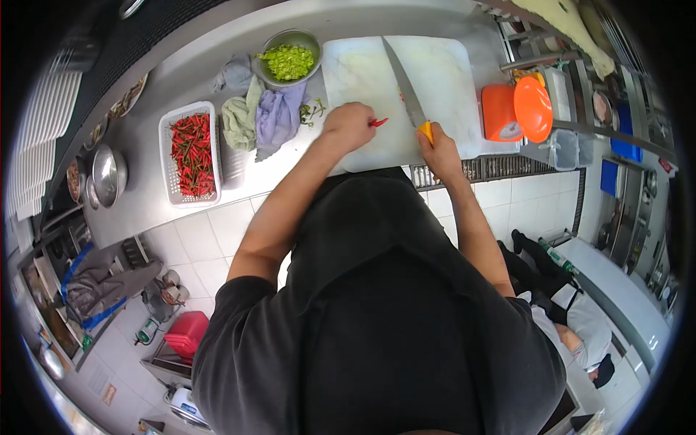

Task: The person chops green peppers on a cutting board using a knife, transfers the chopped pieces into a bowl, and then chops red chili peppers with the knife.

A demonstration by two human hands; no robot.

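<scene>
My left hand (351, 126) is closed on a red chili pepper (378, 122) above the left half of the white cutting board (442, 87). The pepper's tip sticks out to the right of my fingers. In my right hand (441, 151) is the yellow handle of a large kitchen knife (407, 85), its blade pointing away from me across the board. Small red bits lie beside the blade. Left of the board, green stems (312, 112) are scattered on the steel counter. Farther left stands a white plastic basket (165, 138) full of red chilies (193, 154).
A metal bowl (317, 45) of chopped greens and crumpled cloths (279, 119) lie left of the board. An orange kitchen scale (500, 109) stands to its right. Steel bowls (109, 176) sit at the far left. Another person (573, 319) is behind me on the right.
</scene>
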